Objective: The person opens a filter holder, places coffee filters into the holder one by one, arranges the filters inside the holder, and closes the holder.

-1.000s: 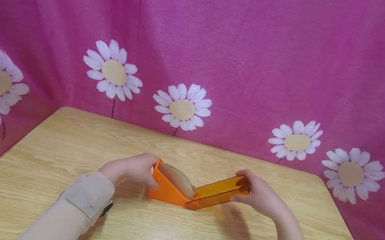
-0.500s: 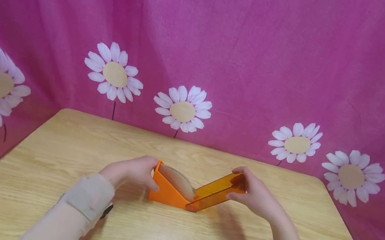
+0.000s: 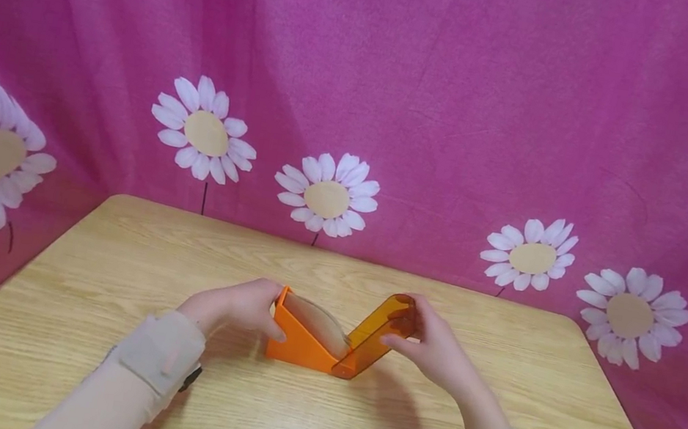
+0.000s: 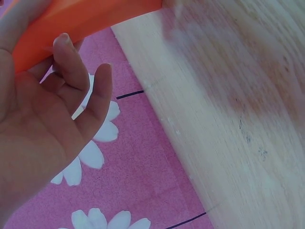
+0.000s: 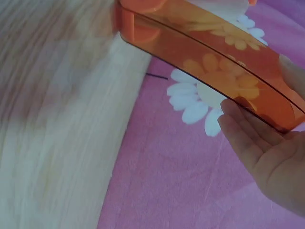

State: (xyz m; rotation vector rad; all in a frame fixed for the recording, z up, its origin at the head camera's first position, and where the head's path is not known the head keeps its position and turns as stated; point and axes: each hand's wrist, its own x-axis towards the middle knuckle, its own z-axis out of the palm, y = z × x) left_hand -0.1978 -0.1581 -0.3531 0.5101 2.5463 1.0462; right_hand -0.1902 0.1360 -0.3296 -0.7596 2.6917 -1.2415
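An orange box (image 3: 301, 343) with a sloped side sits on the table in the head view. Beige, round-edged sheets (image 3: 319, 323), like paper coffee filters, stand inside it. Its see-through amber lid (image 3: 374, 338) is hinged at the right end and tilts up to the right, away from the sheets. My left hand (image 3: 242, 305) grips the box's tall left end, thumb on the near side. In the left wrist view, two of its fingers curl free below the orange wall (image 4: 95, 19). My right hand (image 3: 440, 347) holds the lid's free end between thumb and fingers.
The light wooden table (image 3: 209, 402) stretches around the box, with a glare spot near its front. A magenta cloth (image 3: 440, 110) printed with white daisies hangs behind it and at its sides.
My right hand has swung the lid up and leftward, so it stands steeper. The left hand and the box have stayed in place.
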